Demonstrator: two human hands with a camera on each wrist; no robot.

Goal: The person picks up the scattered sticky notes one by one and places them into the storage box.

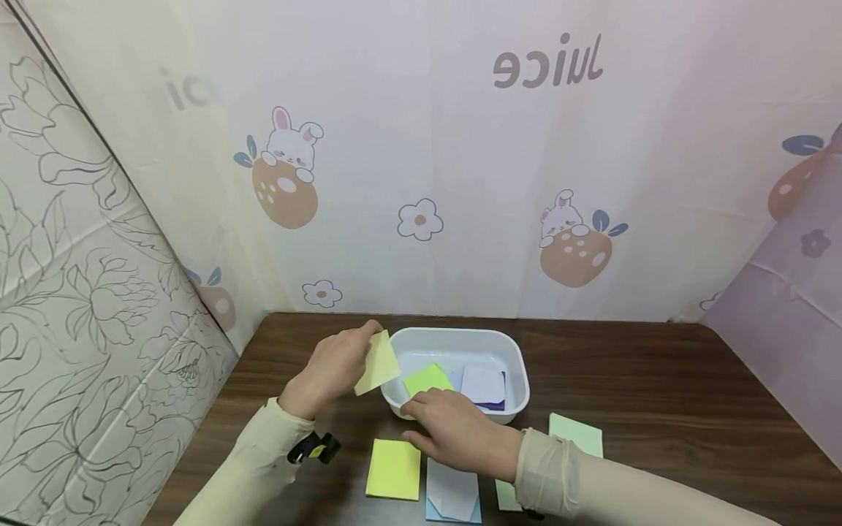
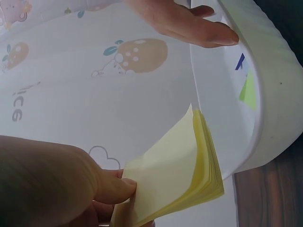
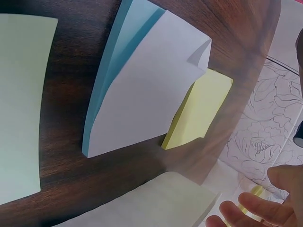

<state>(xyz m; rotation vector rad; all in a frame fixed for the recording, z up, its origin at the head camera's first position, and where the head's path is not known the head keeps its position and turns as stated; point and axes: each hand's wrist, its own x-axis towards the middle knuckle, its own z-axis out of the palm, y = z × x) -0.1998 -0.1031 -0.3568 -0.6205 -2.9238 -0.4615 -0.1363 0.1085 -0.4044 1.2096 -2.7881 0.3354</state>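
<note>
My left hand [image 1: 332,365] pinches a pad of pale yellow sticky notes [image 1: 379,362] at the basin's left rim; in the left wrist view the thumb lies on the top sheet and the layered edges of the pad [image 2: 165,175] show. The right hand [image 1: 457,431] reaches over the near rim of the white plastic basin [image 1: 454,333], fingers extended and holding nothing. Inside the basin lie a bright green sticky note pad [image 1: 427,378] and a white paper [image 1: 482,383] over something dark purple. The right hand hides part of the near rim.
On the dark wood table [image 1: 625,380], before the basin, lie a yellow sticky note pad [image 1: 393,470], a blue pad [image 3: 106,80] with a white sheet [image 1: 452,488] on top, and pale green paper [image 1: 579,433] partly under the right forearm. A patterned curtain [image 1: 421,161] hangs behind.
</note>
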